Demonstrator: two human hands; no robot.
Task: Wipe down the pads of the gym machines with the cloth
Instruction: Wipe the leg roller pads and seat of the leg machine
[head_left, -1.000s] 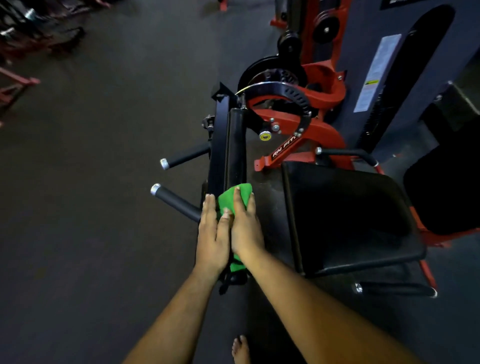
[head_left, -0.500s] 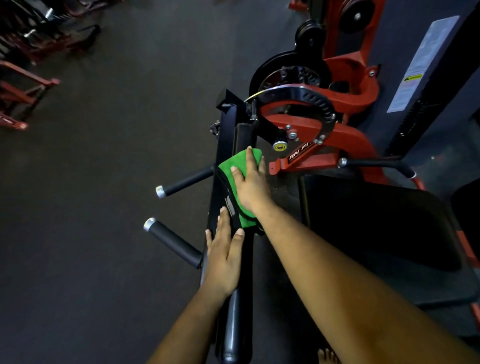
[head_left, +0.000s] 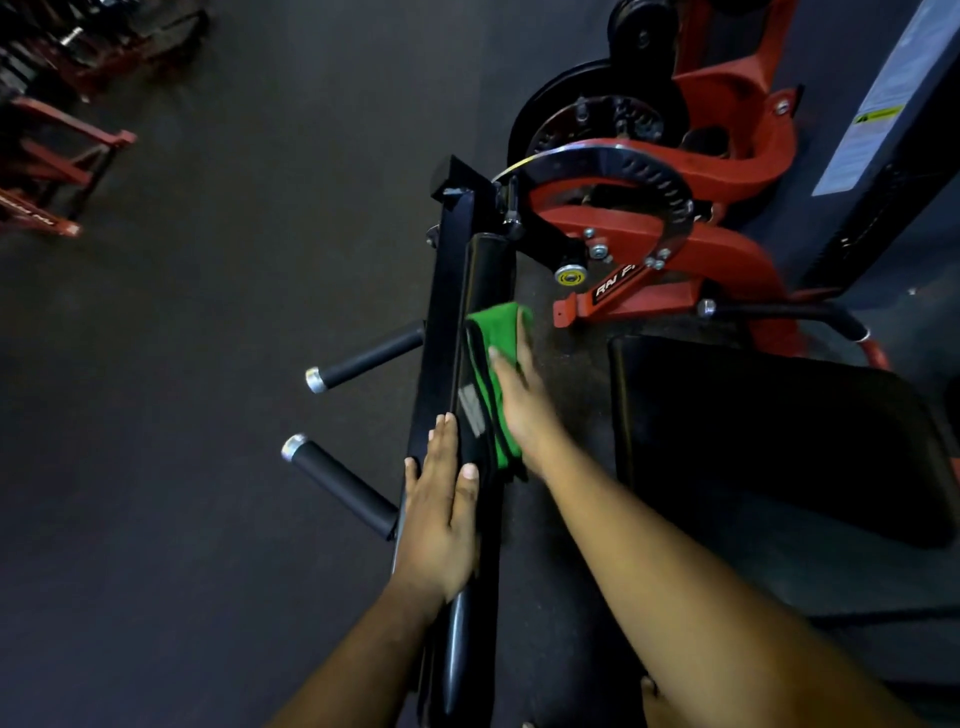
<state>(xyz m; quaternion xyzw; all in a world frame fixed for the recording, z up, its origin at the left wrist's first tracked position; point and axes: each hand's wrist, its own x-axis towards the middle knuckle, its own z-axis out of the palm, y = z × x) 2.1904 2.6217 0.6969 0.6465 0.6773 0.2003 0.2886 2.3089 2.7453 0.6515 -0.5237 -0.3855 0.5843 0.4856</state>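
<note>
- Cloth (head_left: 501, 340): green, soft and limp (likely light), draped over the long black pad (head_left: 485, 291); best pressed flat under the palm.
- Right hand (head_left: 522, 400) presses it, fingers straight.
- Left hand (head_left: 441, 519) rests flat on the pad, fingers extended, steadying it.
</note>
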